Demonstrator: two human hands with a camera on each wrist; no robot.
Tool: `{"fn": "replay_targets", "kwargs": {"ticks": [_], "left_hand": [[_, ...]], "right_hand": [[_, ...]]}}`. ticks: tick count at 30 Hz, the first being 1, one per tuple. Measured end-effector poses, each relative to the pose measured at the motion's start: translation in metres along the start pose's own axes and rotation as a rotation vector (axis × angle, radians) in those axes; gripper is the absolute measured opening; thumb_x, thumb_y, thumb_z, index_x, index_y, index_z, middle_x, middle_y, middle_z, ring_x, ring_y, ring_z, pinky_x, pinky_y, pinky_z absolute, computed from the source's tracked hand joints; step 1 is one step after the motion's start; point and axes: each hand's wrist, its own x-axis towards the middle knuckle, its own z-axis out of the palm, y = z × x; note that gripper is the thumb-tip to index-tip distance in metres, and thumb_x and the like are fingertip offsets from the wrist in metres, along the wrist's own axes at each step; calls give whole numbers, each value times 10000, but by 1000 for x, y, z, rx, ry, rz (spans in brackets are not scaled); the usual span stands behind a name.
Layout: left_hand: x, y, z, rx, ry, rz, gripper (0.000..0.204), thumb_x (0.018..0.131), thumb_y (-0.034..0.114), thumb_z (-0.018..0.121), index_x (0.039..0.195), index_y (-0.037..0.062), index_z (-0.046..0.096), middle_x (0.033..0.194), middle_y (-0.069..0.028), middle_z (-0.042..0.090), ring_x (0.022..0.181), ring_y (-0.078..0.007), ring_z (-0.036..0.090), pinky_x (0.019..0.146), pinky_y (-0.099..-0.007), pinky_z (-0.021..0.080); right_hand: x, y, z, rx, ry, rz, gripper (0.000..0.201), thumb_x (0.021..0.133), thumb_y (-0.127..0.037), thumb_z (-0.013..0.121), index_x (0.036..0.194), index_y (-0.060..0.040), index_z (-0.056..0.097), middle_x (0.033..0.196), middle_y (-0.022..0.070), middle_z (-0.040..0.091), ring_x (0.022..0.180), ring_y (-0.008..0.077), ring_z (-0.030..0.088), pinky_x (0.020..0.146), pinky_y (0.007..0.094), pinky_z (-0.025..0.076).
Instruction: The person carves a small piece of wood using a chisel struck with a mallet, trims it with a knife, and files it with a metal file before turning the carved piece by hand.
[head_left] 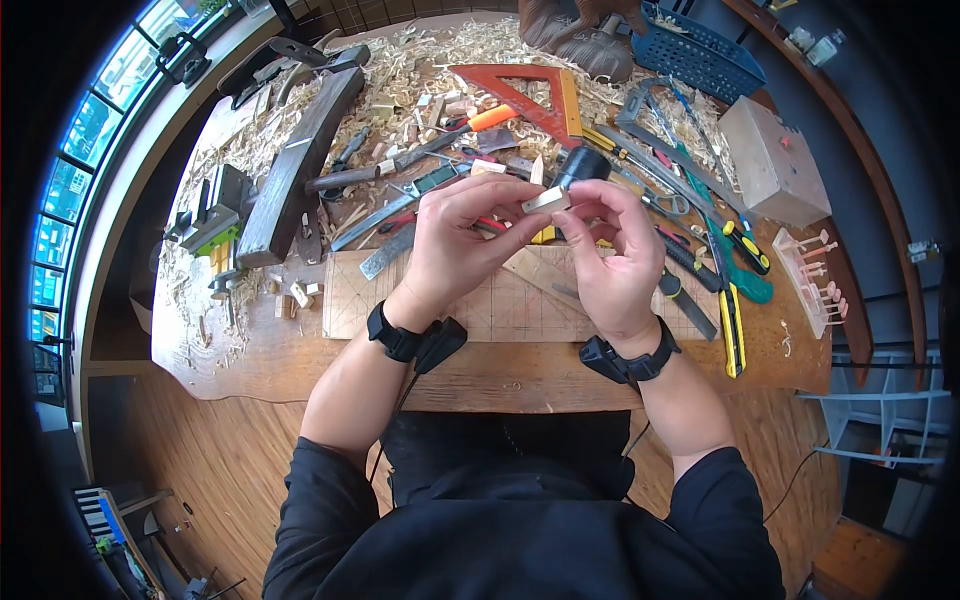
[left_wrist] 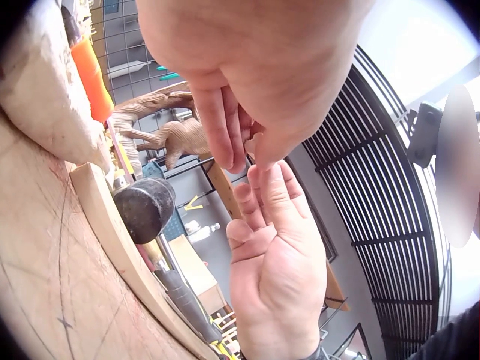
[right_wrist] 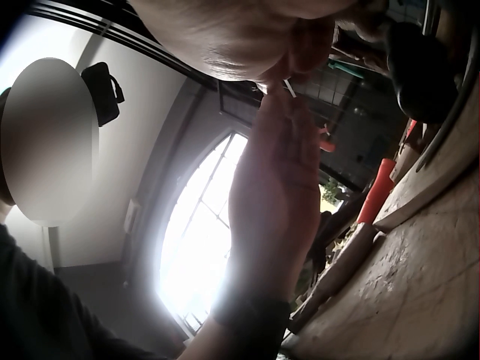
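Note:
A small pale wooden block (head_left: 546, 202) is held up over the middle of the bench, between the fingertips of both hands. The left hand (head_left: 468, 232) pinches its left end between thumb and fingers. From the other side, the right hand (head_left: 618, 250) pinches its right end with thumb and forefinger, the other fingers curled loosely. Seen from the left wrist, the right hand (left_wrist: 277, 262) meets the left hand (left_wrist: 255, 75) at the fingertips, which mostly hide the block. In the dim right wrist view, only a pale sliver shows between the fingers.
Below the hands lies a marked wooden board (head_left: 365, 310). Behind are a black mallet head (head_left: 585, 165), a red triangular square (head_left: 510, 78) and several hand tools among shavings. A vise (head_left: 215, 215) and dark timber (head_left: 300, 175) stand left; a yellow knife (head_left: 735, 330) and wooden box (head_left: 775, 160) right.

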Motion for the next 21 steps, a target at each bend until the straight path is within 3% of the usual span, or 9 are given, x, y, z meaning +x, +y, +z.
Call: {"fn": "replay_targets", "kwargs": {"ticks": [5,7,10,21], "left_hand": [[-2,2,-2,-36,-41,-37,287,888,42,862,1160,-14,789,1030,-112,809,871,-172,811,750,-280,643],[-4,3,-3,-34,-120,-91,358,936,7,828,1278,-52,743,1091,-103,796,926,-130,783,803,-247,614],[-4,4,-2,-118,-167,-118,347,999,18,765,1332,-60,708,1078,-102,804,932,-147,791,811,-260,619],[-2,6,-1,-215,-252,-150,301,1109,110,635,1350,-62,686,1008,-102,809,910,-172,796,832,-295,623]], "right_hand": [[2,1,-2,-106,-58,-95,307,948,23,786,1249,-19,742,1090,76,713,869,132,707,679,245,548],[3,2,-2,-99,-55,-95,302,949,17,788,1245,-19,742,1087,75,712,870,133,705,680,247,550],[2,3,-2,-91,-50,-92,292,950,7,792,1237,-18,743,1082,74,710,870,134,703,683,250,552],[2,4,-2,-85,-35,-97,214,991,-25,764,1203,-2,746,1076,87,717,887,156,722,718,266,578]]}}
